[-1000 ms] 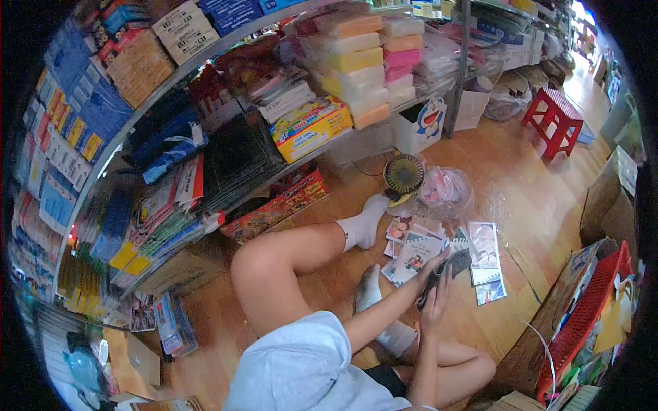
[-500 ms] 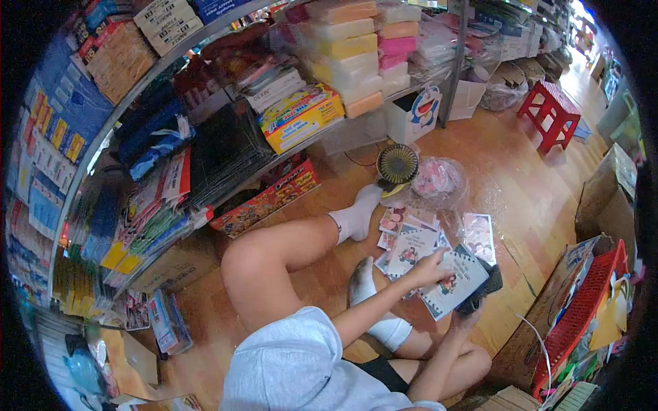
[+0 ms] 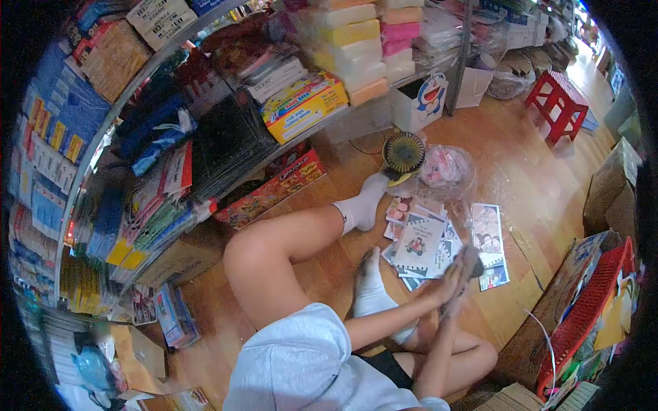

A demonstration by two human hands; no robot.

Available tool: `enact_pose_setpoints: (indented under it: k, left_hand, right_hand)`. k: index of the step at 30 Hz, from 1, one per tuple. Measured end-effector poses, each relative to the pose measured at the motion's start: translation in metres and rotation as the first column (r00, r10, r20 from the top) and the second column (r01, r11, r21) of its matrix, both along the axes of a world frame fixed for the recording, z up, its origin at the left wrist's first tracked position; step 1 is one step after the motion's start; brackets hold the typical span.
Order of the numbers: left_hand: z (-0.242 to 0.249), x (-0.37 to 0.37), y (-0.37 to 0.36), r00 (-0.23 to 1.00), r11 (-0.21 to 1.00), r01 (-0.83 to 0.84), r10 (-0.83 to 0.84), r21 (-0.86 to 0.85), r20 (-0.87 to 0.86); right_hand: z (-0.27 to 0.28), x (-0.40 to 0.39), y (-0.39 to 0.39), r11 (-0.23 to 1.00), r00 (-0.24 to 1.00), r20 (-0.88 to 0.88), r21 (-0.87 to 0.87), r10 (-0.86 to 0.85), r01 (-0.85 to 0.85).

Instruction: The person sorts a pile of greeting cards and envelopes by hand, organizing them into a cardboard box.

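Observation:
I sit on a wooden floor (image 3: 534, 185) with both hands together above my right shin. My right hand (image 3: 465, 279) grips a dark flat object (image 3: 472, 259), blurred by motion. My left hand (image 3: 442, 288) presses against the right hand and the object; its grip is unclear. Just beyond the hands lies a pile of illustrated notebooks (image 3: 419, 241) with a spiral-bound one on top. More booklets (image 3: 488, 236) lie to the right of it. My feet in white socks (image 3: 361, 205) rest beside the pile.
A small fan (image 3: 403, 152) and a clear bag of pink items (image 3: 445, 171) stand beyond the notebooks. Stocked shelves (image 3: 274, 103) curve along the left. A red stool (image 3: 558, 103) is far right; a red basket (image 3: 589, 308) and cardboard boxes (image 3: 610, 192) line the right side.
The spiral notebook that my left hand held half a second ago now lies on the pile. Both hands have come together on the dark object, nearer my leg.

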State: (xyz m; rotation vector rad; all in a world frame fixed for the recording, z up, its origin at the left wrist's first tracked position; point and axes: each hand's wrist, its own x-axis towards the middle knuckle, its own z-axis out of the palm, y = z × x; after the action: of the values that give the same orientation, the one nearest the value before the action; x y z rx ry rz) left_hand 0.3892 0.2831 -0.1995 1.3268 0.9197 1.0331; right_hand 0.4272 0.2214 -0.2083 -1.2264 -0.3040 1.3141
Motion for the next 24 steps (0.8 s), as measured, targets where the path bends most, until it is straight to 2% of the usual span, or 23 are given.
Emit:
enact_pose_setpoints:
  k: [1, 2, 3, 4, 6, 9, 10, 12, 13, 16, 17, 18, 20, 21, 23, 24]
  left_hand:
    - [-0.001, 0.001, 0.005, 0.994, 0.993, -0.09, 0.094, -0.074, 0.049]
    - [-0.003, -0.004, 0.009, 0.962, 0.963, -0.256, 0.244, -0.087, -0.121]
    - [0.033, -0.021, 0.015, 0.959, 0.918, -0.272, 0.283, -0.289, -0.002]
    - [0.054, -0.035, 0.022, 0.925, 0.75, -0.131, 0.327, -0.648, 0.192]
    - [0.057, -0.037, 0.021, 0.941, 0.757, -0.105, 0.286, -0.644, 0.182]
    - [0.054, -0.036, 0.017, 0.973, 0.766, 0.0, 0.148, -0.642, 0.176]
    - [0.052, -0.036, 0.013, 0.98, 0.763, 0.038, 0.098, -0.645, 0.173]
    - [0.047, -0.033, 0.007, 0.985, 0.751, 0.117, -0.003, -0.65, 0.173]
    - [0.045, -0.031, 0.004, 0.983, 0.742, 0.159, -0.056, -0.651, 0.177]
    - [0.045, -0.022, -0.003, 0.958, 0.705, 0.287, -0.209, -0.648, 0.196]
    - [0.047, -0.019, -0.004, 0.945, 0.69, 0.327, -0.257, -0.645, 0.203]
    - [0.059, -0.018, -0.007, 0.944, 0.69, 0.328, -0.258, -0.645, 0.205]
    - [0.078, -0.017, -0.014, 0.914, 0.791, 0.397, -0.388, -0.466, 0.121]
    - [0.067, -0.013, -0.018, 0.914, 0.791, 0.396, -0.387, -0.466, 0.12]
    - [0.023, 0.005, -0.033, 0.935, 0.935, 0.243, -0.296, -0.257, -0.194]
    - [0.032, 0.004, -0.034, 0.917, 0.975, 0.182, -0.215, -0.126, -0.335]
  right_hand:
    - [-0.005, 0.0, -0.002, 0.999, 1.0, -0.013, -0.03, 0.023, -0.024]
    - [-0.008, -0.001, -0.003, 0.997, 0.999, -0.03, -0.057, 0.046, -0.047]
    - [-0.004, -0.007, -0.002, 0.988, 0.989, 0.02, 0.025, 0.15, -0.15]
    - [-0.003, -0.016, -0.001, 0.988, 0.989, 0.014, 0.025, 0.15, -0.15]
    - [-0.001, -0.033, 0.003, 0.908, 0.88, 0.302, 0.088, 0.368, -0.41]
    - [0.017, -0.038, 0.007, 0.938, 0.919, 0.21, 0.026, 0.334, -0.347]
    - [0.008, -0.037, 0.009, 0.938, 0.921, 0.202, 0.023, 0.334, -0.345]
    - [-0.017, -0.027, 0.015, 0.983, 0.926, 0.375, 0.152, 0.038, -0.102]
    - [-0.022, -0.019, 0.016, 0.984, 0.927, 0.374, 0.15, 0.036, -0.099]
    - [-0.017, 0.004, 0.017, 0.977, 0.823, 0.538, 0.196, -0.181, 0.086]
    - [0.0, 0.005, 0.016, 0.975, 0.888, 0.413, 0.168, -0.201, 0.143]
    - [-0.009, 0.012, 0.014, 0.975, 0.887, 0.415, 0.169, -0.201, 0.142]
    - [-0.036, 0.034, 0.01, 0.989, 0.914, 0.379, 0.031, -0.147, 0.146]
    - [-0.038, 0.036, 0.008, 0.989, 0.914, 0.378, 0.032, -0.146, 0.145]
    - [-0.039, 0.04, 0.006, 0.978, 0.984, 0.129, 0.181, -0.126, 0.101]
    - [-0.039, 0.042, 0.006, 0.962, 0.995, 0.004, 0.258, -0.098, 0.093]
